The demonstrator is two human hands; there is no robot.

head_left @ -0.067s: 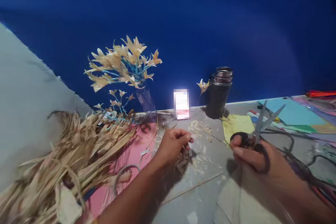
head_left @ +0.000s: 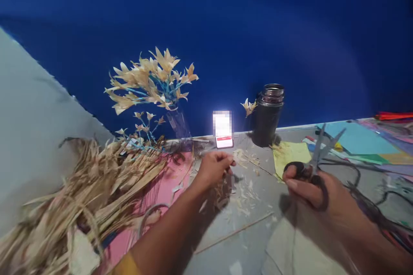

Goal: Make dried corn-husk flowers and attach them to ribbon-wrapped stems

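Observation:
My right hand (head_left: 309, 191) grips a pair of scissors (head_left: 318, 154) by the dark handles, with the blades spread and pointing up. Over the middle of the table, my left hand (head_left: 217, 167) is closed, thumb against fingers. Whatever it pinches, if anything, is too small to make out. Pale husk scraps (head_left: 247, 193) lie scattered below and beside it. A thin stick (head_left: 234, 233) rests on the table between my hands. Farther back stands a lit phone (head_left: 223, 131), its screen blurred.
A heap of dried husks (head_left: 106, 184) lies left on pink paper (head_left: 155, 193). Behind it, a clear vase (head_left: 180, 126) holds husk flowers (head_left: 151, 77). An uncapped dark flask (head_left: 267, 116), yellow paper (head_left: 292, 154), blue paper (head_left: 361, 137) and black cables (head_left: 358, 172) are toward the right.
The scissor blades have come slightly closer together. My left hand has shifted a little up and left. The view has moved very slightly.

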